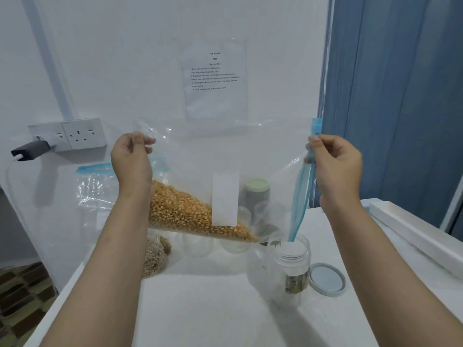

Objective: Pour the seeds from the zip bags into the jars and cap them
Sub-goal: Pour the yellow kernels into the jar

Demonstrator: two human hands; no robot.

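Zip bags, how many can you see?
3: corn bag held up by both hands, an emptied bag behind the left arm, a grain bag on the table. More may be hidden.

Two bare forearms show in the head view, each ending in a bare hand. The left hand (132, 160) and the right hand (335, 166) carry no gloves, rings, watch or bracelet that shows. Below the hands, both wrists and forearms are uncovered down to the lower edge of the view; no sleeve or cuff shows anywhere along them. The fingernails that show are short and unpainted.
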